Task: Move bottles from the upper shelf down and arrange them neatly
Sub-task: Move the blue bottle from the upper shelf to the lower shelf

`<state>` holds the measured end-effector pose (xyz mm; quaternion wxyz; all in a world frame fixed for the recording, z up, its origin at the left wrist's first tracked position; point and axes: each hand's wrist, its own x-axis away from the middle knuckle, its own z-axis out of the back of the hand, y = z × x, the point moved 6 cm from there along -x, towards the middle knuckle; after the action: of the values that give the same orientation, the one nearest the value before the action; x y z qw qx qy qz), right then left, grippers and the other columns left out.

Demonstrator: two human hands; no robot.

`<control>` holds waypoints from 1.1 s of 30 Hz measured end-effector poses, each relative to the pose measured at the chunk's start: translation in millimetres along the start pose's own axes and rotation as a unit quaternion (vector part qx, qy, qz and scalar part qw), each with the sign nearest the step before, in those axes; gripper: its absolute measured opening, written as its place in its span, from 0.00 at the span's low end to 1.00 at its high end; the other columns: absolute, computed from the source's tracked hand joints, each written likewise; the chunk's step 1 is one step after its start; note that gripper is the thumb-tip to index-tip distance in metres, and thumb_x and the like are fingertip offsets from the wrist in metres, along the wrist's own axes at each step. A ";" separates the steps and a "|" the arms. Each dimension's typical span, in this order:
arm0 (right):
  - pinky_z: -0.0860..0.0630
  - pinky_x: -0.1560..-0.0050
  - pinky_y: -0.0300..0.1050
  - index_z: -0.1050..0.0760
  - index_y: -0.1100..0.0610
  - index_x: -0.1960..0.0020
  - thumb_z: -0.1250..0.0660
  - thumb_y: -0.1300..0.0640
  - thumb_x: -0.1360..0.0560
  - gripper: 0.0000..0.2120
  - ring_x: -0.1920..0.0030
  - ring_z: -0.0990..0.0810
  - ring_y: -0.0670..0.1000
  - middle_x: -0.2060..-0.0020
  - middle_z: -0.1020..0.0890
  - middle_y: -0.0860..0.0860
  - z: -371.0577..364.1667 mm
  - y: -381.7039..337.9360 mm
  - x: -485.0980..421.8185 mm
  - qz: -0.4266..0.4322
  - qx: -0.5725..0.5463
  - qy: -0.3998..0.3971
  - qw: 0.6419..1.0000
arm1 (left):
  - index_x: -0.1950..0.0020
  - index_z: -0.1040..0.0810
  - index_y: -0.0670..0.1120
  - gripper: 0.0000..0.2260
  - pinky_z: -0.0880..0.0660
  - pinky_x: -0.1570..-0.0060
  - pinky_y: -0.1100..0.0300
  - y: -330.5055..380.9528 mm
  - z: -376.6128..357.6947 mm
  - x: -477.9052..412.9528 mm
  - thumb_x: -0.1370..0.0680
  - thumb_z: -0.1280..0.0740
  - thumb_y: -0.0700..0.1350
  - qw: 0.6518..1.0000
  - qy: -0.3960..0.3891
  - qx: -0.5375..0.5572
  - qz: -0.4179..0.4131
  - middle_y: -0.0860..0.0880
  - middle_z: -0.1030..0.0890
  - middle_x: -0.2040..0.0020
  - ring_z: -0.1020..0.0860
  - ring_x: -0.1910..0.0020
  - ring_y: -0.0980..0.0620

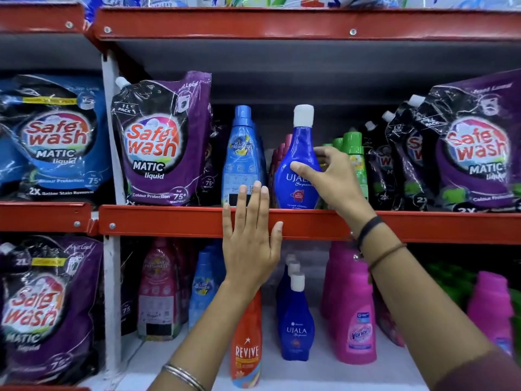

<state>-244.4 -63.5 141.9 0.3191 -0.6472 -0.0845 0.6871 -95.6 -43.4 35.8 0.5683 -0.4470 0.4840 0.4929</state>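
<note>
A dark blue Ujala bottle point(296, 162) with a white cap stands on the upper shelf point(169, 222). My right hand point(335, 182) grips its right side, thumb across the label. My left hand point(251, 238) lies flat and open against the red shelf edge, fingertips touching the base of a light blue bottle point(242, 156). On the lower shelf point(315, 373) stands a row of matching Ujala bottles point(296, 325), an orange Revive bottle point(246, 345) and pink Vanish bottles point(355, 320).
Purple Safewash pouches point(163, 142) stand left of the upper bottles, and black and purple ones point(465, 148) to the right. Green-capped bottles point(353, 153) sit behind my right hand. Pink and light blue bottles point(180, 289) fill the lower left.
</note>
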 end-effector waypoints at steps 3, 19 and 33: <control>0.22 0.52 0.37 0.24 0.57 0.43 0.25 0.53 0.32 0.20 0.53 0.20 0.45 0.50 0.18 0.50 11.4 -7.5 11.4 0.025 -0.031 0.065 0.997 | 0.22 0.42 0.42 0.27 0.58 0.23 0.48 0.2 -0.4 -0.3 0.18 0.48 0.54 1.000 0.001 0.004 0.000 0.45 0.40 0.22 0.46 0.22 0.46; 0.21 0.47 0.48 0.22 0.50 0.48 0.24 0.48 0.38 0.20 0.50 0.17 0.51 0.50 0.16 0.51 49.0 -2.4 79.9 0.007 -0.158 0.015 0.987 | 0.22 0.44 0.43 0.27 0.59 0.24 0.48 -0.4 -1.9 0.9 0.18 0.50 0.54 1.000 -0.008 0.009 -0.001 0.45 0.40 0.22 0.47 0.22 0.46; 0.19 0.51 0.47 0.22 0.48 0.48 0.21 0.52 0.37 0.20 0.52 0.16 0.49 0.53 0.14 0.47 -9.2 130.7 195.6 -0.122 -0.118 -0.078 0.982 | 0.22 0.43 0.43 0.26 0.61 0.24 0.49 -1.8 -0.1 2.0 0.18 0.49 0.53 1.000 0.006 0.013 -0.016 0.45 0.39 0.22 0.47 0.22 0.46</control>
<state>-270.7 -61.3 -92.1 0.3139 -0.6096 -0.2682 0.6767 -93.7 -43.4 33.8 0.5787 -0.4503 0.4869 0.4747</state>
